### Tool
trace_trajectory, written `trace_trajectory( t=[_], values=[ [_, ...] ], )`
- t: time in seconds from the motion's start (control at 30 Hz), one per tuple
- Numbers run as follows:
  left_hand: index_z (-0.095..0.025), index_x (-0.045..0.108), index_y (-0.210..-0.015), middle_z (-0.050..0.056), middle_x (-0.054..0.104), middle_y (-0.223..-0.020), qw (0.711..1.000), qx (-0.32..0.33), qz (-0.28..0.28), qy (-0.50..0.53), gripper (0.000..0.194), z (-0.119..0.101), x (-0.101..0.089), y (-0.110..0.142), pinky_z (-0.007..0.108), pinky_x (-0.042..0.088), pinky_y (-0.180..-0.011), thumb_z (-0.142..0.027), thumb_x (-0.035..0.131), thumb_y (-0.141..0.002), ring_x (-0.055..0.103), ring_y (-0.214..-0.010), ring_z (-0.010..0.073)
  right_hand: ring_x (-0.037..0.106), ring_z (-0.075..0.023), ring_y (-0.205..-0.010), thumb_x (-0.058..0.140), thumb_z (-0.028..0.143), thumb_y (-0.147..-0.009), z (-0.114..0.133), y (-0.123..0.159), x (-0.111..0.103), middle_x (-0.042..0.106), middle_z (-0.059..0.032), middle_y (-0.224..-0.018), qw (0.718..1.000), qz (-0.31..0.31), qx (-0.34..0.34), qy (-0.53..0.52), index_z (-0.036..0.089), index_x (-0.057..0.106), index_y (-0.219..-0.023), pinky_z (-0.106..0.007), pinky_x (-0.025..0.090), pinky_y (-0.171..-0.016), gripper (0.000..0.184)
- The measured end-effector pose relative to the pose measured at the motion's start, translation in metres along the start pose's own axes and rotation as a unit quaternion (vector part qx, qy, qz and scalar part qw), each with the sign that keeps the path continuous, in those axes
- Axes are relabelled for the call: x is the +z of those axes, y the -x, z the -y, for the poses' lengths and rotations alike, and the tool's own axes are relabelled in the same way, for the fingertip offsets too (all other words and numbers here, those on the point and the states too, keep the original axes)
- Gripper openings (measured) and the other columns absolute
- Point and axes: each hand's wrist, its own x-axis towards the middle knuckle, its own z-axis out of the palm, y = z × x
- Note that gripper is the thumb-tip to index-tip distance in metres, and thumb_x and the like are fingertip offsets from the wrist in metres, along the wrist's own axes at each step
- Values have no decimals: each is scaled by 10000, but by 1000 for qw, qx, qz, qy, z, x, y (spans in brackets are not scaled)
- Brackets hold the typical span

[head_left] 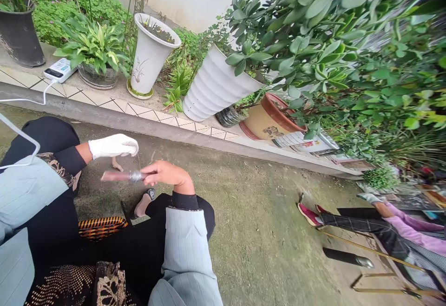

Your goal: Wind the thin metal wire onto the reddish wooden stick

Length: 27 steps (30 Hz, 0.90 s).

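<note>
My left hand wears a white glove, its fingers curled into a pinch above my right hand. A faint thin strand seems to run from its fingertips down toward the stick. My bare right hand is closed around one end of a brown wooden stick. Silvery-grey wrapping circles the stick just beyond my fingers, and its flat free end points left. A small tan piece, whose kind I cannot tell, shows just below the glove. The stick is slightly blurred.
An orange-and-black woven seat shows between my legs. Along the tiled ledge stand potted plants, a tall white pot, a ribbed white planter and a white device with a cable. Another person sits at right.
</note>
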Motion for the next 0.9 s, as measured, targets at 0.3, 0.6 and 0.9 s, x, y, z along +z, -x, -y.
trace_trajectory(
  t=[0.3,0.6,0.9],
  values=[
    [-145,561,-669,-33,445,-524,992,-13,100,73,209,-8,20,1,213,266,-475,-313,551,-792,345,-484,98,497,-94,-568,503,297,-813,-19,-11,-14,614,-12,-710,909,-412,46,52,156,664,-866,-218,389,-562,220],
    [-145,561,-761,-46,428,-532,975,-25,75,210,246,0,31,-5,204,233,-427,-381,633,-769,316,-441,72,545,-112,-639,585,355,-807,-1,3,0,655,-39,-812,994,-100,1,37,124,680,-998,-233,438,-627,315],
    [-200,413,-776,-102,295,-452,888,-38,-157,430,381,5,52,-14,182,156,-323,-555,513,-867,167,-339,59,506,-264,-1059,461,222,-916,26,-45,51,590,-168,-1119,775,-485,126,384,157,515,-1302,-383,398,-912,395]
  ],
)
